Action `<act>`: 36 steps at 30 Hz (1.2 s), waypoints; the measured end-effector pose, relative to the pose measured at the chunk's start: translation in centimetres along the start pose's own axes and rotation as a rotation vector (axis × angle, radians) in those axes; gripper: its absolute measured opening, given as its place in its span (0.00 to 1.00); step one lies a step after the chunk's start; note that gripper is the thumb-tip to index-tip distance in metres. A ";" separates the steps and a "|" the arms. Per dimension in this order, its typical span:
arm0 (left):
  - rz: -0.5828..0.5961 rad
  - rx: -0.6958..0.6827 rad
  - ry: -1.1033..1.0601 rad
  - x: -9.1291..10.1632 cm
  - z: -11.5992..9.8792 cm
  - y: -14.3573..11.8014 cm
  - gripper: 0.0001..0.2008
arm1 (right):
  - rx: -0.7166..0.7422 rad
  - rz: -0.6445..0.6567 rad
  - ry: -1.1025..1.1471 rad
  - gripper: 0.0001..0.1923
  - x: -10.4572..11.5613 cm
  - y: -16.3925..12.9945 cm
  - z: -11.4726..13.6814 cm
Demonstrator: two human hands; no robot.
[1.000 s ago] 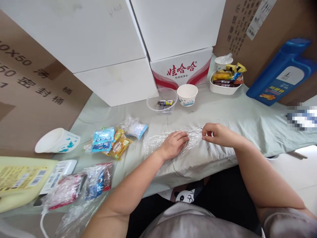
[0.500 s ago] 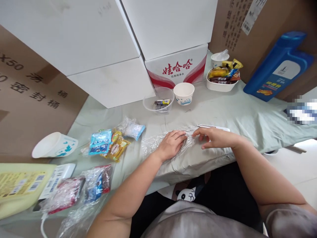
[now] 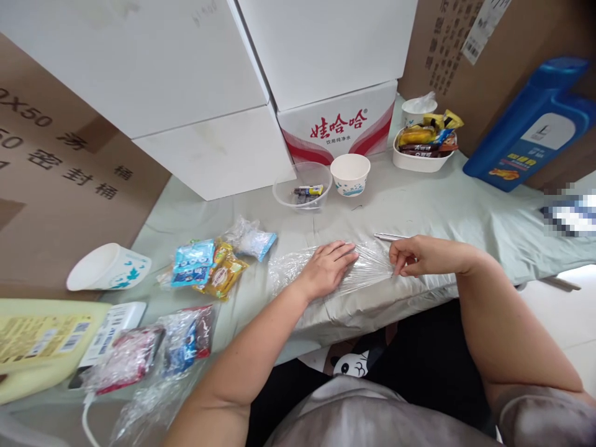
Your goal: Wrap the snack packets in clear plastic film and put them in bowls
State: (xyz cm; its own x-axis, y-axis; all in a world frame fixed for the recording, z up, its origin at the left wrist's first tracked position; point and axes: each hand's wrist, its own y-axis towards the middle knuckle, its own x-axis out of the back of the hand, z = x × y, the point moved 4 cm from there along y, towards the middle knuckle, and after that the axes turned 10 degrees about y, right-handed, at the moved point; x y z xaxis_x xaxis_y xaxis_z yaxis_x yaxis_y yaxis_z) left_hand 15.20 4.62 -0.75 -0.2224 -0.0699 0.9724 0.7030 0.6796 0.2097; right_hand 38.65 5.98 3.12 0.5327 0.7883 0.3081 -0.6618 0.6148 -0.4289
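Pressing down flat, our left hand [image 3: 328, 268] lies with open fingers on the clear plastic wrap [image 3: 326, 273], which is spread on the green cloth [image 3: 447, 211] right in front of us. Our right hand [image 3: 419, 256] pinches the right end of the wrap between thumb and fingers. A moment ago that hand was open and only touched the wrap near the left hand; now it has closed on the edge and moved a bit away to the right, so the wrap looks pulled tight between both hands. The left hand has stayed where it was.

Just behind the right hand lies a thin white pen-like thing [image 3: 390, 236]. Farther back stand a clear bowl [image 3: 302, 186] and a paper cup [image 3: 350, 174]. Left of the left hand lie snack packets [image 3: 209, 267], and nearer to us some wrapped packets [image 3: 153, 351].
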 end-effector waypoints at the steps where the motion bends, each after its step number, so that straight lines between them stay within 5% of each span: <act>1: 0.001 -0.003 0.000 0.0 0.0 0.0 0.19 | -0.023 -0.024 -0.035 0.15 0.1 0.0 0.0; 4: 0.003 -0.005 0.003 0.1 -0.1 0.1 0.19 | -0.071 -0.200 -0.138 0.15 0.7 0.3 0.1; 6: 0.009 -0.003 0.005 0.1 -0.1 0.1 0.20 | -0.076 -0.431 -0.212 0.15 1.5 0.3 0.3; 8: 0.018 0.002 0.004 0.1 -0.1 0.0 0.20 | -0.016 -0.715 -0.294 0.15 2.2 0.0 0.8; 10: 0.021 0.007 0.003 0.1 -0.1 0.0 0.20 | 0.144 -0.846 -0.331 0.16 2.0 -0.2 1.8; 12: 0.023 0.007 0.003 0.2 -0.2 -0.1 0.19 | 0.369 -0.687 -0.341 0.17 0.5 0.3 3.1; 14: 0.020 0.004 -0.002 0.1 -0.2 0.0 0.19 | 0.520 -0.354 -0.389 0.18 -2.0 1.2 4.3; 17: -0.027 0.008 -0.040 0.1 -0.2 0.0 0.17 | 0.414 -0.022 -0.530 0.18 -4.9 2.3 4.6; 21: -0.239 0.051 -0.189 1.2 0.8 -0.1 0.11 | 0.098 -0.027 -0.598 0.13 -4.9 3.1 3.5; 23: -0.395 0.154 -0.267 2.7 1.6 -0.5 0.08 | 0.093 -0.032 -0.591 0.09 -4.5 3.2 3.2; 25: -0.431 0.254 -0.320 4.4 2.1 -1.1 0.07 | 0.135 -0.033 -0.596 0.07 -4.4 3.3 3.2; 31: 0.159 0.209 -0.197 6.7 -0.6 -4.4 0.07 | 0.262 -0.070 -0.660 0.08 -4.5 3.1 3.6; 36: 0.182 0.302 -0.075 6.0 -0.8 -9.3 0.10 | 0.400 -0.065 -0.541 0.07 -4.2 2.2 4.1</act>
State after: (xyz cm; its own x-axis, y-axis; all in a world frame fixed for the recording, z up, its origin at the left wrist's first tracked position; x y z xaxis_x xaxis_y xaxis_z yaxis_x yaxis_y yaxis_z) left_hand 7.90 -2.71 3.25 -0.1691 0.1183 0.9785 0.5065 0.8621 -0.0166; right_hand 32.75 4.12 4.36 0.3076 0.5869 0.7489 -0.8372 0.5410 -0.0800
